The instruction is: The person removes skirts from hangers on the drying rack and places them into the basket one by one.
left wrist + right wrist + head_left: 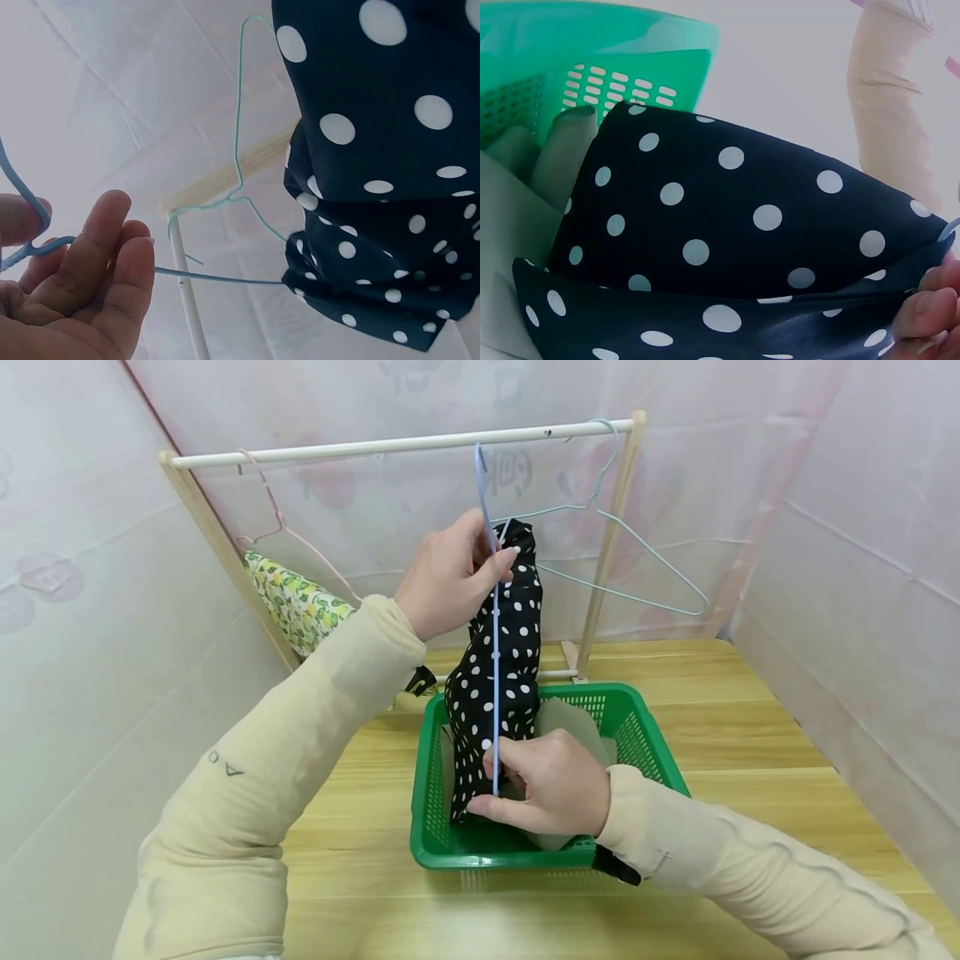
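Note:
A blue wire hanger is held upright and nearly edge-on in the head view. My left hand pinches it by the neck just below the hook. Down at its lower end, my right hand grips the wire between thumb and fingers, at the edge of the cloth. A black garment with white polka dots drapes along the far side of the hanger, its lower part inside the green basket. In the left wrist view the hanger's far arm runs into the garment. Right fingertips touch the dotted fabric.
Behind stands a rack with a white rail and wooden posts. A pink hanger with a lemon-print garment hangs left, a mint-green hanger right. Greyish cloth lies in the basket on the wooden table.

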A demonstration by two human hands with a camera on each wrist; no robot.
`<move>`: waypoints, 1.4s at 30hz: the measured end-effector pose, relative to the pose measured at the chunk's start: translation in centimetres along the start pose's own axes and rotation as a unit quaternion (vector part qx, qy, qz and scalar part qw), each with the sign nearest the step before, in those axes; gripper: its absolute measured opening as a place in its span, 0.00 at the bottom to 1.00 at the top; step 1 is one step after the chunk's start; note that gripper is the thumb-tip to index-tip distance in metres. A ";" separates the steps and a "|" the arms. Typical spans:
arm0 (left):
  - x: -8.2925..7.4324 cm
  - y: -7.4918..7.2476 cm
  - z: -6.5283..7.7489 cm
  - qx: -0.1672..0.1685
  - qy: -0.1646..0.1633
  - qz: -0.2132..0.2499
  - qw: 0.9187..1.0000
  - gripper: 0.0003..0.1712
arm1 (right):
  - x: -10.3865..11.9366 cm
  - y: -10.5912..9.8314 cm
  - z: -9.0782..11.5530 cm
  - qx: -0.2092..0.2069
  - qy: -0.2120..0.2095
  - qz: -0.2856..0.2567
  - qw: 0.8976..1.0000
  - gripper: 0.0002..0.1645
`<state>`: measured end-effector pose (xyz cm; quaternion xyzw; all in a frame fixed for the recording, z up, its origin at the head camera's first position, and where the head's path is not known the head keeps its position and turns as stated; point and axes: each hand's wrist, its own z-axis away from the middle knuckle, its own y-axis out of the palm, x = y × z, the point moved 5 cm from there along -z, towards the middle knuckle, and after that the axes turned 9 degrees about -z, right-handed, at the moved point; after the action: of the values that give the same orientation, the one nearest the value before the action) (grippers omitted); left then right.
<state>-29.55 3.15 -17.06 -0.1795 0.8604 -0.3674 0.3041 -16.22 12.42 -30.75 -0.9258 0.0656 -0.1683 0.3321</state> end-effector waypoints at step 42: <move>-2.7 0.4 4.1 0.036 0.218 0.094 0.971 0.09 | -4.6 -2.7 1.2 -0.006 0.067 0.041 0.997 0.11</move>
<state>-24.85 2.71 -18.58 -0.0019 0.9051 -0.3984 0.1484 -20.09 16.26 -31.13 -0.9109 0.1270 -0.2157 0.3281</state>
